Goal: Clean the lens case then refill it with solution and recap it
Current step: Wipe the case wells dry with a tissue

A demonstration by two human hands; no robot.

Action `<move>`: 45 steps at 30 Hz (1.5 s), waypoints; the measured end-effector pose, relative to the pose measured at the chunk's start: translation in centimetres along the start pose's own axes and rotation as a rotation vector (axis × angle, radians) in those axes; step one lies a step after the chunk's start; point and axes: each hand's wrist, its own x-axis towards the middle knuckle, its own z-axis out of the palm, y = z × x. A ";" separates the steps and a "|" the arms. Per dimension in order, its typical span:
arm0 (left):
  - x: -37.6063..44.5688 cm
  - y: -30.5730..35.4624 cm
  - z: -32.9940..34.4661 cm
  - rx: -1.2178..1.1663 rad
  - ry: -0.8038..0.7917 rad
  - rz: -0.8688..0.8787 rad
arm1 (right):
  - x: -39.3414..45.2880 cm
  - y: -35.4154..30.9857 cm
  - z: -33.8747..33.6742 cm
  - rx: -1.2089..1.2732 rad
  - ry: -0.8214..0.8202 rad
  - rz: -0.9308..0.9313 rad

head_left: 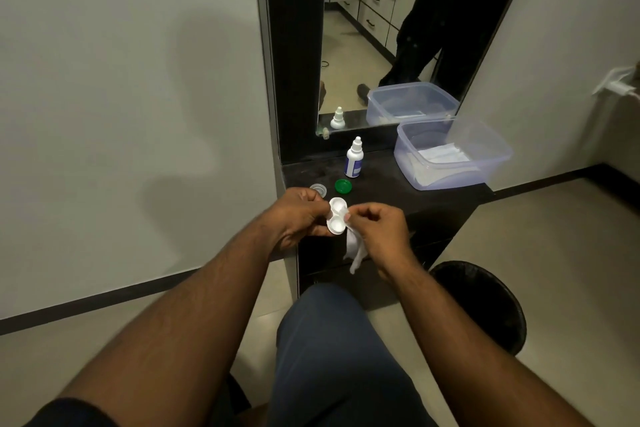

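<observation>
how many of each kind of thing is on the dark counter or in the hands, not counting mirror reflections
Lens case, held by the left hand: 1
Tissue, held by the right hand: 1
Caps, one green cap and one clear cap: 2
Solution bottle: 1
Clear plastic container: 1
Total: 6

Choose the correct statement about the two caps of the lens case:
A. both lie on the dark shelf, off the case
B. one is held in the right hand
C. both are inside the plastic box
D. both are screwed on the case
A: the green cap and the clear cap lie on the dark shelf, while the lens case in the left hand shows both wells open.
</observation>
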 end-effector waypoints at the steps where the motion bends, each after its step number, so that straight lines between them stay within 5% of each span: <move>1: 0.0 0.0 0.0 -0.002 0.006 0.001 | -0.2 0.1 0.0 0.006 -0.006 0.002; 45: -0.9 0.4 0.6 0.004 0.040 -0.004 | -3.5 2.9 2.2 0.073 0.163 -0.150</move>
